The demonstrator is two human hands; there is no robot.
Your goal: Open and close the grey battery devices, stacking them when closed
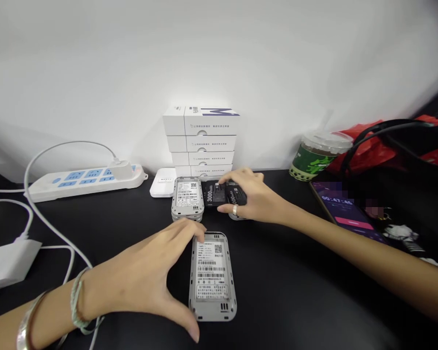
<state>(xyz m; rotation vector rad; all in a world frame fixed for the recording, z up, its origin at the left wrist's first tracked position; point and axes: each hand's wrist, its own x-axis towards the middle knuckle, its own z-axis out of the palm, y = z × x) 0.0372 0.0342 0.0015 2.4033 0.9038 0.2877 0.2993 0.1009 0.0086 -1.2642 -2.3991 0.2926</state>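
A grey pocket router [212,276] lies back-up with its cover off, showing white labels, on the black table [295,291]. My left hand [146,282] rests against its left side, thumb at the near corner and fingers at the far corner. My right hand [253,197] reaches further back and pinches a black 3000mAh battery [215,194] lying among other black batteries. Just left of these stands a short stack of grey routers [188,198].
Stacked white boxes [202,141] stand against the wall, a white device [162,183] beside them. A power strip [83,181] with white cables and an adapter [7,260] lie at left. At right are a drink cup [319,155], a phone [346,211] and a black bag [405,160].
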